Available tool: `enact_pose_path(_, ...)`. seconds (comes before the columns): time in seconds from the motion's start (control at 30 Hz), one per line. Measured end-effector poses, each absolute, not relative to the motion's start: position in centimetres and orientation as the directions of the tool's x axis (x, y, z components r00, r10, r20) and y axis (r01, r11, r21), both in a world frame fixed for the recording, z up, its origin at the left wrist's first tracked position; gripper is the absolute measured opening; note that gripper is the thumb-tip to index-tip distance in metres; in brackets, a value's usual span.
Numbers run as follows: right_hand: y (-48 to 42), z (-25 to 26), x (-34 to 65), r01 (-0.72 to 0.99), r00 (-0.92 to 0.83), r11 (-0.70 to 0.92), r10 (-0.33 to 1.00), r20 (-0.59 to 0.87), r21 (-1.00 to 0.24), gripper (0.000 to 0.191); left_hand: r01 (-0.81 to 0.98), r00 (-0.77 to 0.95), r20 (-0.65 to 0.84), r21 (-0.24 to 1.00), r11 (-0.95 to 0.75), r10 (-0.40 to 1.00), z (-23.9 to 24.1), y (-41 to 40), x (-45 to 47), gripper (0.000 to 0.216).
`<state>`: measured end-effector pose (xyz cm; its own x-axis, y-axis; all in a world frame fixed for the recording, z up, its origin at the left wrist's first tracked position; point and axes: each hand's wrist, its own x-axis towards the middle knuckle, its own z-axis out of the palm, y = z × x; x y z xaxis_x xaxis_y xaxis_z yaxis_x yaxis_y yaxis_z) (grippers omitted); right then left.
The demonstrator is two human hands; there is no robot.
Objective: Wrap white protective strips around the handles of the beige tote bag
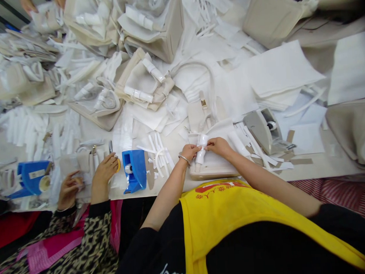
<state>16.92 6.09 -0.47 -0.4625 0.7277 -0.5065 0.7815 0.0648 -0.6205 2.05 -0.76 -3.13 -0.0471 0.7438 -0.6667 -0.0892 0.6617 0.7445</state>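
The tabletop [309, 170] is strewn with white wrapping sheets and cream bags. At its near edge lies a cream handbag [212, 168], right in front of the person. Over it, the left hand [189, 152] and right hand [218, 145] both pinch a white paper wrap [202, 146] between them, fingers closed around it.

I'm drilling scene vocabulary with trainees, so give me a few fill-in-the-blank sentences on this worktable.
1. Both hands, left hand and right hand, pinch a strip of ____ wrapping on a bag handle.
2. The tape dispenser left of the hands is ____.
3. The person wears a ____ apron.
4. The left wrist bears a ____.

Missing: white; blue; yellow; bracelet
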Motion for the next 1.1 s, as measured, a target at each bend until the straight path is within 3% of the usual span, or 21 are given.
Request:
enact_pose_path(0.13, 7.2, -0.2, 16.0, 0.727, -0.52, 0.061, 0.699, -0.49, -0.684, 0.02, -0.406, 0.068, -0.642, 0.681, 0.609, 0.763, -3.1, -1.3, 1.4, 0.035)
enact_pose_path(0.33, 8.3, -0.7, 14.9, 0.769, -0.513, 0.054, 0.645, -0.566, -0.637, 0.03, -0.628, 0.135, -0.619, 0.55, 0.55, 0.774, -3.7, -1.7, 0.9, 0.031)
enact_pose_path(0.57, 6.9, -2.7, 14.7, 0.534, -0.553, -0.297, 0.586, -0.593, -0.791, 0.042, -0.742, 0.185, -0.589, 0.441, 0.505, 0.786, -3.9, -2.5, 0.8, 0.03)
enact_pose_path(0.73, 7.0, -2.3, 15.6, 0.413, -0.636, -0.46, 0.472, -0.61, -0.786, 0.035, -0.778, 0.172, -0.583, 0.414, 0.472, 0.794, -4.0, -2.7, 1.0, 0.032)
enact_pose_path(0.8, 6.8, -1.7, 16.1, 0.463, -0.588, -0.405, 0.525, -0.615, -0.788, 0.024, -0.775, 0.158, -0.594, 0.42, 0.471, 0.789, -3.9, -2.6, 1.1, 0.031)
enact_pose_path(0.9, 5.6, -0.4, 16.7, 0.602, -0.382, -0.233, 0.756, -0.531, -0.764, 0.008, -0.751, 0.16, -0.6, 0.441, 0.491, 0.784, -3.7, -2.5, 1.1, 0.03)
enact_pose_path(0.97, 4.6, 0.8, 16.7, 0.638, -0.285, -0.178, 0.849, -0.445, -0.749, 0.013, -0.737, 0.152, -0.598, 0.462, 0.493, 0.787, -3.5, -2.5, 1.1, 0.031)
enact_pose_path(1.1, 3.1, 2.8, 15.4, 0.591, -0.354, -0.184, 0.816, -0.458, -0.785, 0.024, -0.684, 0.103, -0.604, 0.533, 0.497, 0.79, -2.6, -2.4, 1.5, 0.028)
